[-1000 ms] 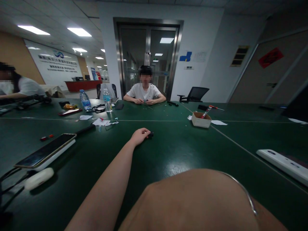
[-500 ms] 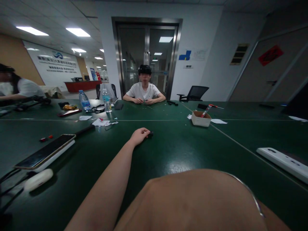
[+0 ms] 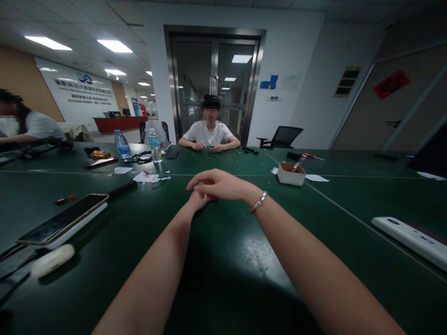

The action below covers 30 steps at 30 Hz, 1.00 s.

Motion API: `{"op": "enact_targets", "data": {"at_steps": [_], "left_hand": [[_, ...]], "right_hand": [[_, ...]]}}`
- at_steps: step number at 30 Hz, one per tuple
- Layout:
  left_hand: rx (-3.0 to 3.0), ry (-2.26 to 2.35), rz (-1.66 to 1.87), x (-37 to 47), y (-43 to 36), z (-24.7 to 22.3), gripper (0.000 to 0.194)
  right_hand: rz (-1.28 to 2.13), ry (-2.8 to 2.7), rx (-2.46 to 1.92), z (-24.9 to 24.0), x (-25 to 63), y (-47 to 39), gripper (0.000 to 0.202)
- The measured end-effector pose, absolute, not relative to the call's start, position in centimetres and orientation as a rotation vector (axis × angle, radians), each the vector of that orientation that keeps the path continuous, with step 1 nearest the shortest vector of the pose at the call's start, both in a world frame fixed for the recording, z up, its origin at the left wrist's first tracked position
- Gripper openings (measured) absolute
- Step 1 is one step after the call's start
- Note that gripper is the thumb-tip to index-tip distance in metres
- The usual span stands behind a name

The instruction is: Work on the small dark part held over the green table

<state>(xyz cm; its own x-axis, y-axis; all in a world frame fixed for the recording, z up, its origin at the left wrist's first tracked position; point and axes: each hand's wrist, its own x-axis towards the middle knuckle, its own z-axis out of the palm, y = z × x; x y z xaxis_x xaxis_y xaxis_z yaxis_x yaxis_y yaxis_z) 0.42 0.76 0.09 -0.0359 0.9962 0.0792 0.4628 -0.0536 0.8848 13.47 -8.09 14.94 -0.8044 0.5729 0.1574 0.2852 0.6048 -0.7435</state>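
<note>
My left hand [image 3: 198, 200] rests on the green tabletop with its fingers closed. The small black object that showed at its fingertips half a second ago is now covered by my other hand. Arched above it is my right hand [image 3: 225, 184], a silver bracelet [image 3: 259, 202] round its wrist. The right fingers are apart and reach over the left fingers, with nothing visible in them. Whether the two hands touch is unclear.
At left lie a phone [image 3: 64, 218] on a white block, a white oval device [image 3: 52, 261] and cables. Bottles [image 3: 154, 146] and paper scraps [image 3: 145, 177] are farther back. A small box [image 3: 291, 176] and a power strip [image 3: 412, 239] are right. A person [image 3: 210, 132] sits opposite.
My right hand has swung away from close in front of the camera and moved forward over my left hand. The left hand has stayed in place, its small black object now out of sight.
</note>
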Motion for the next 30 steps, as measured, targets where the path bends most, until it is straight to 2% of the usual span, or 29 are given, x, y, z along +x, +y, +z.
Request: {"op": "enact_targets", "data": {"at_steps": [2, 4, 6, 9, 12, 17, 30], "left_hand": [[1.656, 1.465, 1.034, 0.3, 0.8, 0.1, 0.029], [1.745, 1.324, 1.037, 0.2, 1.1, -0.1, 0.025], [1.776, 1.28, 1.041, 0.1, 1.4, -0.4, 0.028], [1.782, 1.271, 1.053, 0.1, 1.7, -0.7, 0.029], [1.77, 1.236, 1.067, 0.1, 1.7, -0.7, 0.027], [1.686, 1.133, 1.118, 0.3, 1.6, -0.9, 0.021], [1.697, 1.188, 1.083, 0.1, 1.5, -0.7, 0.024]], "right_hand": [[0.761, -2.224, -1.097, 12.2, 14.2, -4.0, 0.021], [0.574, -1.959, -1.325, 9.5, 15.1, -0.9, 0.022], [0.627, -1.767, -1.399, 7.1, 15.9, 0.8, 0.021], [0.947, -1.606, -1.556, 4.4, 16.5, 1.6, 0.019], [1.19, -1.539, -1.362, 2.8, 16.6, 1.5, 0.013], [1.38, -1.453, -1.122, 1.6, 17.4, 1.5, 0.006], [1.461, -1.208, -0.999, 1.1, 18.4, 0.9, 0.016]]}}
